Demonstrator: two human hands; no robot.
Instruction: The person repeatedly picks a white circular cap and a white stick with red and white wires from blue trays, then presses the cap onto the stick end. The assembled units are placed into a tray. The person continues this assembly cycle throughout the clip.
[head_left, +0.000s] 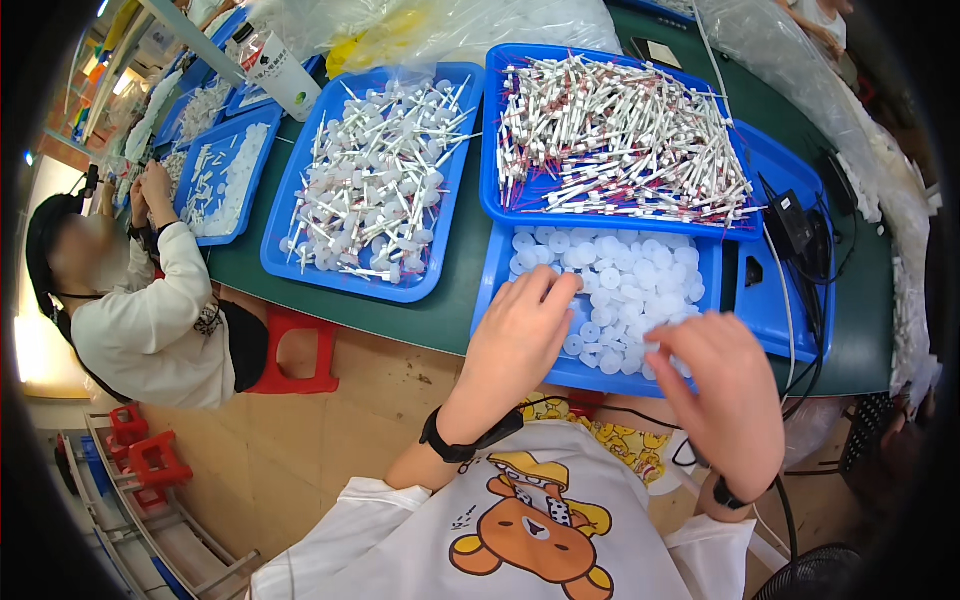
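Observation:
My left hand (525,325) is over the left side of a blue tray (492,285) of translucent white plastic discs (630,290). Its fingers are bent together, and whatever they may hold is hidden. At the tray's near right, my right hand (725,385) hovers with curved fingers and the thumb apart, just above the discs; I see nothing held in it. Many of the discs have a small raised centre. Overlapping the far side of this tray is another blue tray (490,150), heaped with thin white sticks with red ends (620,130).
Left of these, a blue tray (275,235) holds white sticks fitted with discs (370,180). Black cables and an adapter (790,222) lie at the right. A bottle (245,45) and a white cup (285,80) stand behind. A co-worker (150,300) sits at the left on a red stool (300,350).

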